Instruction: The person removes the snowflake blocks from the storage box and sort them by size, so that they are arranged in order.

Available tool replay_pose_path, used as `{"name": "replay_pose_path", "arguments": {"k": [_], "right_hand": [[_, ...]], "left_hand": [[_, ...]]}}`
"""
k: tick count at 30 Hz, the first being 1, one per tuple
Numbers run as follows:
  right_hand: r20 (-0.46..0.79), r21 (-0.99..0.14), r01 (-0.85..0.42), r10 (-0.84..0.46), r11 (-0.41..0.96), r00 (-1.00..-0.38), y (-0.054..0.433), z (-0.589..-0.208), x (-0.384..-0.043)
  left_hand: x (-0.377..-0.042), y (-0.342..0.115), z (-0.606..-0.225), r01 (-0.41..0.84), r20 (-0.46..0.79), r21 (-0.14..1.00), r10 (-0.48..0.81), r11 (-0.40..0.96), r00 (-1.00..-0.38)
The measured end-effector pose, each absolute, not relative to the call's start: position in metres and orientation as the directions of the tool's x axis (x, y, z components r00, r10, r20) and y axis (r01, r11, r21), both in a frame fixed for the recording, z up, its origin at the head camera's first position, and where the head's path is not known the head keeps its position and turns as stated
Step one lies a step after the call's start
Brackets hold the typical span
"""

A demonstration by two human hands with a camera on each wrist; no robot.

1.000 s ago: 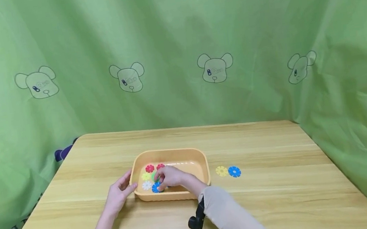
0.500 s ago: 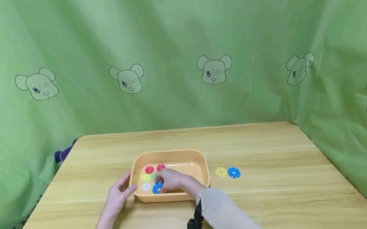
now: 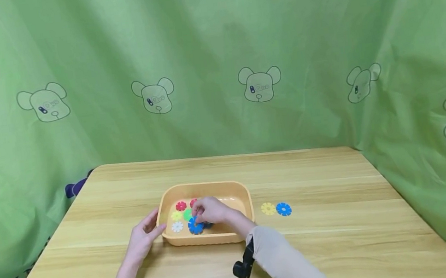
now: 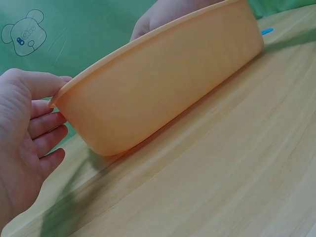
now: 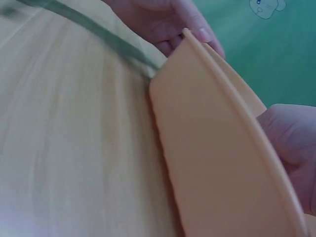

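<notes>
In the head view an orange plastic basin (image 3: 210, 239) stands on the table. My left hand (image 3: 142, 239) holds its left end, thumb on the rim and the other fingers outside, as the left wrist view also shows. Inside the basin my right hand (image 3: 213, 210) pinches a blue snowflake disc (image 3: 195, 226), which appears tilted up. Left of it lie a white disc (image 3: 177, 226), a yellow disc (image 3: 176, 215) and a green disc (image 3: 188, 214). Behind these is a red disc (image 3: 180, 206), with a second one partly covered by my right hand. The basin wall hides my right fingertips in the right wrist view.
On the table right of the basin, a yellow disc (image 3: 268, 208) and a blue disc (image 3: 283, 209) lie side by side. A green curtain (image 3: 213, 126) with printed bear heads hangs behind the wooden table (image 3: 328, 246).
My right hand has taken hold of the blue disc in the basin and raised it slightly, shifting a little to the right. The left hand keeps its place on the rim.
</notes>
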State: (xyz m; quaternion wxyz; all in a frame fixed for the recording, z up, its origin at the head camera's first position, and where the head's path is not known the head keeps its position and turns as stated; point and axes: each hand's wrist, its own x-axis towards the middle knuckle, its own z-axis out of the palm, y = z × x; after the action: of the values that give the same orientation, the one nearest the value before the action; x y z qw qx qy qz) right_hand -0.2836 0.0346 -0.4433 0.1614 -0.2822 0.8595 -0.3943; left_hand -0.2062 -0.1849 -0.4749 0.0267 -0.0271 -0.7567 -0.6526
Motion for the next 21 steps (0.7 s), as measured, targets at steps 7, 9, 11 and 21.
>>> {"name": "replay_pose_path", "arguments": {"k": [7,9,11,21], "right_hand": [[-0.049,-0.814,-0.292,-0.561,0.502,-0.826,0.053,-0.428,-0.287],[-0.048,-0.839,-0.265,-0.550,0.475,-0.834,0.059,-0.424,-0.288],[-0.048,-0.857,-0.240,-0.534,0.455,-0.844,0.065,-0.421,-0.290],[-0.037,-0.910,-0.147,-0.430,0.388,-0.902,0.106,-0.399,-0.298]], "left_hand": [[-0.206,-0.185,-0.474,0.073,0.072,0.987,0.009,0.146,-0.997],[-0.207,-0.185,-0.474,0.066,0.066,0.986,0.003,0.153,-0.998],[-0.206,-0.185,-0.475,0.064,0.065,0.985,0.000,0.161,-0.998],[-0.206,-0.185,-0.475,0.070,0.072,0.985,-0.008,0.160,-0.997]]}}
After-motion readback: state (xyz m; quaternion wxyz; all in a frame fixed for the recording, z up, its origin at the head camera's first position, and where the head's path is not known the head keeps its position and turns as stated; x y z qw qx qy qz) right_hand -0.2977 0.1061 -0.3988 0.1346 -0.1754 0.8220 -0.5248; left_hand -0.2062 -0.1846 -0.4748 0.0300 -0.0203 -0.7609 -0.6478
